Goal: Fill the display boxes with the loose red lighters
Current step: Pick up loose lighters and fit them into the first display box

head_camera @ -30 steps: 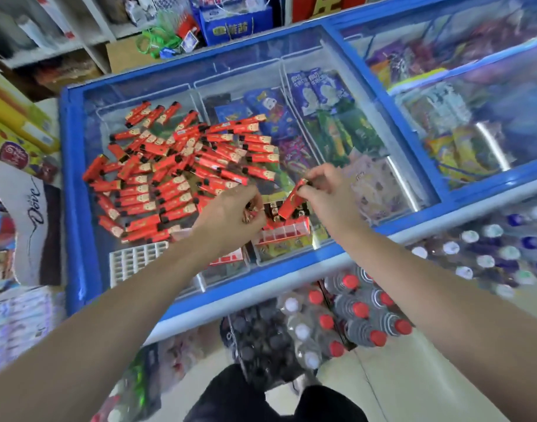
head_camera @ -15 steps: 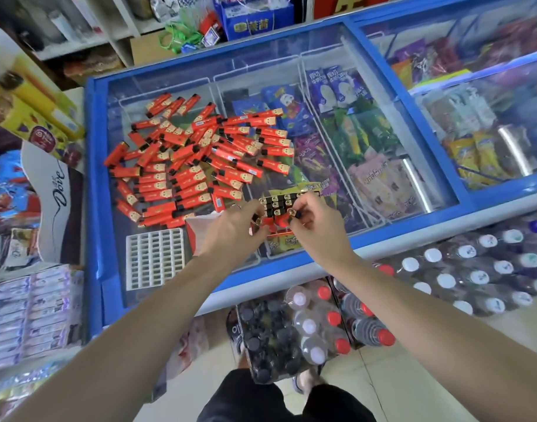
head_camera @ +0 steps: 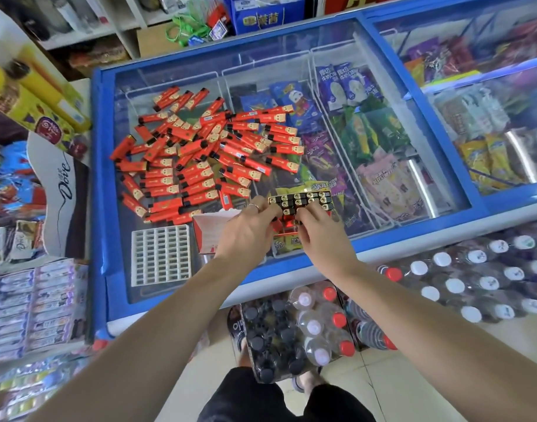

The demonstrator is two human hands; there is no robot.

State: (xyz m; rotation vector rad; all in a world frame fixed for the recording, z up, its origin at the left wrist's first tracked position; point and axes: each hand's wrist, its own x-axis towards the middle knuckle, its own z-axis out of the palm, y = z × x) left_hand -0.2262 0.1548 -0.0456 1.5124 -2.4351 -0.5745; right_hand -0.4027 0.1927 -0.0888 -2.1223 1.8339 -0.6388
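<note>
A heap of loose red lighters (head_camera: 200, 153) lies on the glass lid of the blue freezer (head_camera: 102, 184). Near the lid's front edge stands a red display box (head_camera: 287, 228), partly filled, with several lighters upright and their black and gold tops (head_camera: 300, 201) showing. My left hand (head_camera: 246, 233) and my right hand (head_camera: 319, 236) meet over this box, fingertips curled among the lighter tops. What each finger pinches is hidden by the hands. An open red and white carton (head_camera: 206, 236) sits just left of my left hand.
A white empty grid tray (head_camera: 160, 254) lies on the lid at front left. Packs of bottles (head_camera: 316, 327) stand on the floor against the freezer. Snack racks and a Dove display (head_camera: 63, 190) crowd the left side. A second freezer (head_camera: 474, 117) adjoins on the right.
My right hand carried a red lighter from above the box down into it. Both hands have closed in over the box's near rows. The view has shifted right and back.
</note>
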